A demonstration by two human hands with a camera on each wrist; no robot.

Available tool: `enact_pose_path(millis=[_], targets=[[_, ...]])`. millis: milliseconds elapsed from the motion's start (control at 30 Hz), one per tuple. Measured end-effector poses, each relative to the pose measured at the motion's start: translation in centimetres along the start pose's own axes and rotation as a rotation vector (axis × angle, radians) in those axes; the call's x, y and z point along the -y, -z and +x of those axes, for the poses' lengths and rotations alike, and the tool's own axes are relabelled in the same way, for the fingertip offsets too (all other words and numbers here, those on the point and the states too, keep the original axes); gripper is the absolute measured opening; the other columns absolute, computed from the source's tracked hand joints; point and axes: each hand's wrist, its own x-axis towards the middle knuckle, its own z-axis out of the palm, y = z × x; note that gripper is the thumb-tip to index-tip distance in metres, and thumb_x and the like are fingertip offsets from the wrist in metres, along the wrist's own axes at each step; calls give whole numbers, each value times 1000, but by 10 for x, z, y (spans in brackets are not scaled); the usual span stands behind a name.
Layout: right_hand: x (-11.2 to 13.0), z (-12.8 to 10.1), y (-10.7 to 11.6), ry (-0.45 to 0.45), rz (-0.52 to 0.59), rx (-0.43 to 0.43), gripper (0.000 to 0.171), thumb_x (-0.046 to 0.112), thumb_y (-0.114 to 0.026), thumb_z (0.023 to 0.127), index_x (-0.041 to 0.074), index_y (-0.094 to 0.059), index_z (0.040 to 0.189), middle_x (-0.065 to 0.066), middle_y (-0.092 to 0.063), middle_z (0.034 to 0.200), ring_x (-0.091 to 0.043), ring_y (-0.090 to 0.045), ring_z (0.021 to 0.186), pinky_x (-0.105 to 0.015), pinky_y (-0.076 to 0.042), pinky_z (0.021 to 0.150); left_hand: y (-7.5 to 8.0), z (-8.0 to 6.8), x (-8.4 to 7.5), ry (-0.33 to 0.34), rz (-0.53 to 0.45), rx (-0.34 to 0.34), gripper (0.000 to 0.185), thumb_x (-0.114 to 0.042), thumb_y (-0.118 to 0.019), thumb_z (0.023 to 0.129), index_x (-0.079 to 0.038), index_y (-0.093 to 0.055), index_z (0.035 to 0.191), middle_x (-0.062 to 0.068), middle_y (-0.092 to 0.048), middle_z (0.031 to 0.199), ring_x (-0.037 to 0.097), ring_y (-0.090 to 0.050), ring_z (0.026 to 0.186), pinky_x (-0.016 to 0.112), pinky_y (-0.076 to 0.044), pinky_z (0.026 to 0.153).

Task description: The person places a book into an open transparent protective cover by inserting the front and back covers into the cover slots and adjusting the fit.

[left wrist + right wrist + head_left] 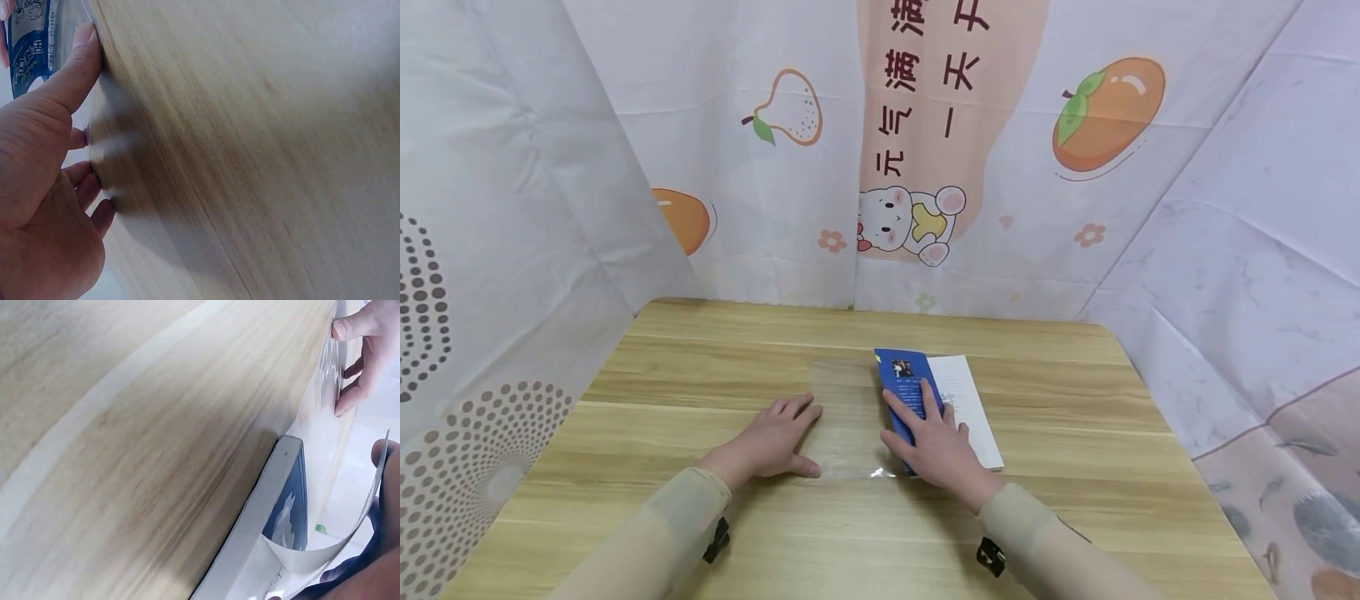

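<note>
Five spread fingers (903, 410) of the right hand (942, 447) rest on the raised blue cover (917, 363) of the book (976, 410), right of centre; I see them grip nothing. I see the left hand (771, 439) spread too, thumb and fingertips touching the left edge of the clear film (852, 421), lower centre. Both things lie on the surface (700, 358); printed curtains (775, 200) fill the top.
</note>
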Motion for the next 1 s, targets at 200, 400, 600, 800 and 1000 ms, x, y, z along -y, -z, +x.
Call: enact_pose_path(millis=[200,400,600,800,1000], targets=[[0,1,-2,-12,-28,-13,68,64,-54,98,46,-30,159,-24,-15,168,-67,-36,135,-77,-36,97,1,0,0,3,-3,1,96,-57,-76,85,-3,-40,155,24,-30,162,45,-33,145,64,-35,111],[1,2,-5,-8,-46,-16,67,65,-54,97,46,-32,158,-25,-15,167,-67,-34,135,-78,-33,98,2,0,-1,8,-8,7,96,-57,-76,84,-3,-40,155,24,-29,163,44,-33,145,64,-35,111],[2,1,-8,1,-75,-47,66,65,-53,98,45,-35,158,-25,-18,167,-66,-34,135,-76,-34,99,2,0,-2,14,-15,17,96,-57,-76,84,-3,-40,155,24,-29,163,44,-33,145,64,-34,111],[1,3,-11,13,-76,-59,65,64,-55,97,43,-38,157,-25,-18,166,-67,-33,135,-74,-34,101,1,1,-1,17,-14,20,96,-57,-76,84,-4,-40,155,23,-29,164,44,-32,145,64,-34,111],[0,5,-13,5,-55,-59,65,64,-56,97,43,-40,156,-25,-16,167,-68,-29,137,-74,-32,103,0,2,0,14,-10,17,95,-56,-77,84,-4,-40,155,23,-30,163,44,-33,145,64,-35,111]])
